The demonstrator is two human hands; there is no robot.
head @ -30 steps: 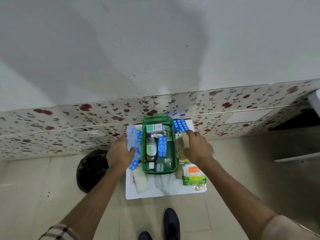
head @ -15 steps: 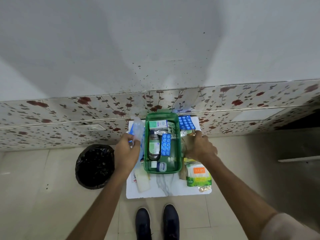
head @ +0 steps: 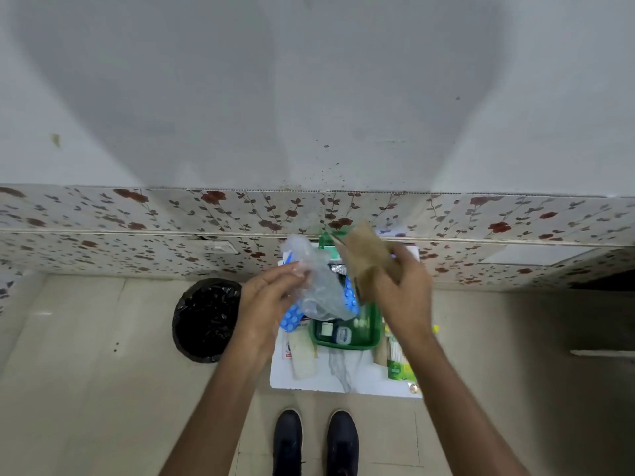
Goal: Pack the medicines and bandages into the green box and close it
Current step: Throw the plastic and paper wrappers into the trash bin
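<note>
The green box [head: 372,333] stands open on a small white marble-patterned board [head: 338,376] and holds several medicines, among them a blue blister strip [head: 349,293] and a small jar [head: 343,334]. My left hand [head: 264,297] holds a crumpled clear plastic bag [head: 314,280] raised over the box's left side. My right hand [head: 402,290] grips a brown paper packet [head: 364,255] above the box's right side. Another blue blister strip [head: 290,317] lies under the bag at the box's left. A white bandage roll [head: 302,355] and a green cotton-bud pack [head: 398,362] lie on the board.
A round bin lined with a black bag [head: 206,319] stands on the floor left of the board. A floral-tiled wall [head: 137,231] runs right behind the box. My two dark shoes [head: 314,441] are just in front of the board.
Both hands have risen from the board beside the box. The left lifted the clear plastic bag, the right lifted the brown paper packet, and both now hang over the box.
</note>
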